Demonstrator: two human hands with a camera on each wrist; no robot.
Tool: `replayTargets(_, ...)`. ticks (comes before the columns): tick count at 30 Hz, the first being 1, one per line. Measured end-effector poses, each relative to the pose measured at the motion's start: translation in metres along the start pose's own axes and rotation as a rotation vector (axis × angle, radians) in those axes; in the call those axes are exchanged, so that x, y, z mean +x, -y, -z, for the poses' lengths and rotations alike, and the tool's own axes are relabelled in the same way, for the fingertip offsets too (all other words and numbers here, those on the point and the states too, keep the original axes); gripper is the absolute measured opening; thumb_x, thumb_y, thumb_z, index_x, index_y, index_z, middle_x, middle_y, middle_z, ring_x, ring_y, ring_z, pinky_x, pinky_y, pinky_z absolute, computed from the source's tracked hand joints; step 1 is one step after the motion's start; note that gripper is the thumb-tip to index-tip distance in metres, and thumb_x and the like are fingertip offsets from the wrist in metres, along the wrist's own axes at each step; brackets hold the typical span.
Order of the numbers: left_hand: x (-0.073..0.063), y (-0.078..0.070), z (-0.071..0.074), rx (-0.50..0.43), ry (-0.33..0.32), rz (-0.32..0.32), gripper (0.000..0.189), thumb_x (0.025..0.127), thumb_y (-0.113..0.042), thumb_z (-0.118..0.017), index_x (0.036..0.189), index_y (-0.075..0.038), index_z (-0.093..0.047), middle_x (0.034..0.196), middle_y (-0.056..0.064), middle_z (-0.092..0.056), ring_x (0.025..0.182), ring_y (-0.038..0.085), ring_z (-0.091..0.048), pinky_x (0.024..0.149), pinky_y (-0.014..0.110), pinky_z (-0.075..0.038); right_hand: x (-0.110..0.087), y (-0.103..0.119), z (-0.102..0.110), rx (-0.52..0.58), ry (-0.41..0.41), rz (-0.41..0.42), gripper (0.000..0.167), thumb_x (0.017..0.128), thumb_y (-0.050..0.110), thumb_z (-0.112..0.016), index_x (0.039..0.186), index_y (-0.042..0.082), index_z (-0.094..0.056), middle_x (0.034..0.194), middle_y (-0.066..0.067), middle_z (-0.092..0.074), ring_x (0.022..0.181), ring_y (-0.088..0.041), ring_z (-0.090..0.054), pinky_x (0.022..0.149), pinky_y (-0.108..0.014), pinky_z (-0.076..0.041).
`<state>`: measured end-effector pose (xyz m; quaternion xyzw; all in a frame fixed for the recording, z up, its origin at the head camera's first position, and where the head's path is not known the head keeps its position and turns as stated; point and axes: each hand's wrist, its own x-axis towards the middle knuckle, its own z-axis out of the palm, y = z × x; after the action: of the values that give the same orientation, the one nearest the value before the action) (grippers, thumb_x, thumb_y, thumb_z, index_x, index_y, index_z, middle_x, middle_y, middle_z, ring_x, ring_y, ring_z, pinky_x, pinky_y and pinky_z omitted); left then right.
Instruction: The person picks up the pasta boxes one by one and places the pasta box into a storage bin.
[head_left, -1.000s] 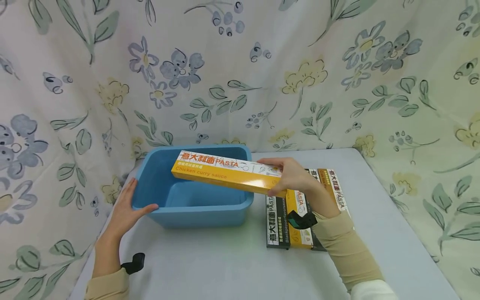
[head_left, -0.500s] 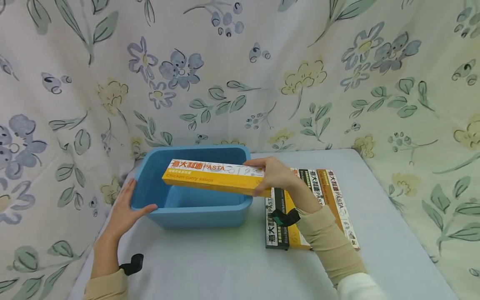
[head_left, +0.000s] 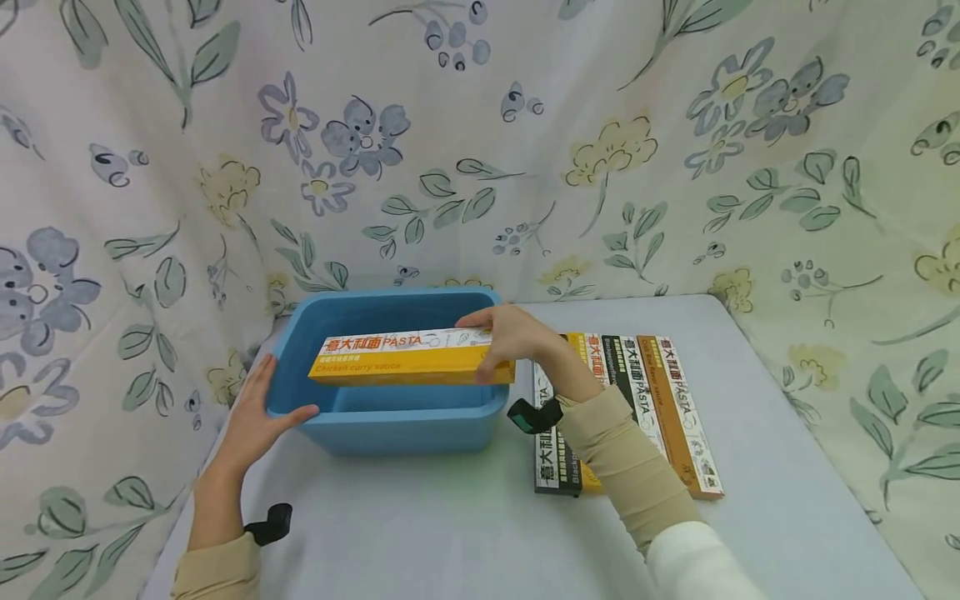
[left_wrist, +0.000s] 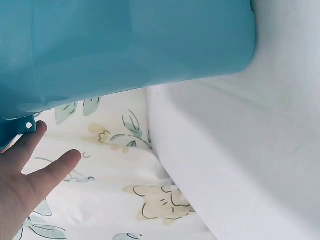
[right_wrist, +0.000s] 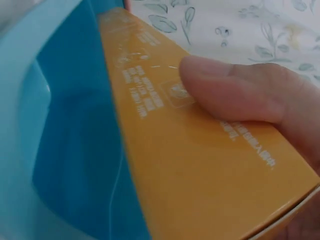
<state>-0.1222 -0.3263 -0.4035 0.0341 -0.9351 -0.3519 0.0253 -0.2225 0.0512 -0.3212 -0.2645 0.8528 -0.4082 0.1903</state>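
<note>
A long yellow and white pasta box (head_left: 397,364), labelled chicken curry sauce, is held near its right end by my right hand (head_left: 517,343). It hangs almost level over the opening of a blue plastic bin (head_left: 405,435). In the right wrist view the thumb (right_wrist: 232,90) presses on the pasta box (right_wrist: 195,175), with the bin's inside beside it. My left hand (head_left: 251,429) rests at the bin's left rim, fingers stretched and thumb spread toward the front corner. The left wrist view shows these fingers (left_wrist: 65,165) by the blue handle.
Several more pasta boxes lie side by side on the white table to the right, among them a black pepper one (head_left: 557,467) and an orange-brown one (head_left: 675,417). My right forearm partly covers them. Behind the table hangs a floral curtain (head_left: 480,167).
The right hand has carried the chicken curry pasta box leftward and slightly down over the bin, turning it closer to level. The left hand stays at the rim.
</note>
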Motion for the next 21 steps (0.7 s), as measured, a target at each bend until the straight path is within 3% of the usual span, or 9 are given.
replayTargets(6, 0.002, 0.0, -0.004, 0.0, 0.005, -0.004, 0.107, 0.084, -0.042, -0.072, 0.156, -0.008, 0.0, 0.162, 0.016, 0.005, 0.144, 0.049, -0.001, 0.1, 0.078, -0.017, 0.012, 0.007, -0.001, 0.014, 0.041, -0.04, 0.079, 0.056, 0.002, -0.085, 0.132, 0.002, -0.06, 0.119, -0.009, -0.065, 0.096, -0.023, -0.056, 0.079, -0.029, -0.05)
replayTargets(21, 0.001, 0.001, -0.001, 0.004, -0.012, -0.012, 0.105, 0.085, -0.042, -0.07, 0.156, -0.009, -0.001, 0.162, 0.018, 0.003, 0.143, 0.051, -0.002, 0.097, 0.08, -0.016, 0.041, 0.037, -0.037, -0.241, 0.096, -0.133, 0.075, 0.061, 0.012, -0.089, 0.132, 0.013, -0.063, 0.118, 0.0, -0.065, 0.092, -0.018, -0.054, 0.074, -0.025, -0.047)
